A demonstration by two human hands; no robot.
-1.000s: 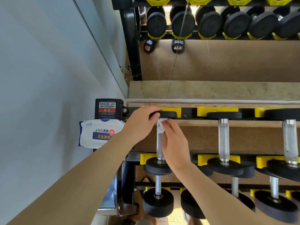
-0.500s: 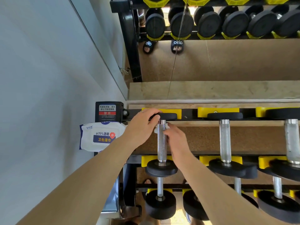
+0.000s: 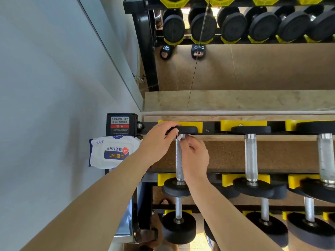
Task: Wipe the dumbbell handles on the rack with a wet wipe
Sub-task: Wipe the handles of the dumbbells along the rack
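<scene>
The leftmost knurled steel dumbbell handle point(image 3: 178, 158) on the black-and-yellow rack point(image 3: 210, 128) looks heavy and stiff, so it's better left racked and only its far black rubber end plate point(image 3: 186, 130) steadied. That plate is gripped by the left hand point(image 3: 157, 142) with curled fingers. A small soft white wet wipe point(image 3: 181, 137) is pinched against the handle's far end, right at the right hand's point(image 3: 196, 156) fingers point(image 3: 188, 140). Knurling should grab the wipe, probably.

A black steel dumbbell rack point(image 3: 210, 126) with yellow plastic cradles point(image 3: 243, 125) carried black-ended dumbbells with knurled chrome handles point(image 3: 251, 157) across its tiers. A white wet-wipe pack point(image 3: 111, 153) lay at its left end.
</scene>
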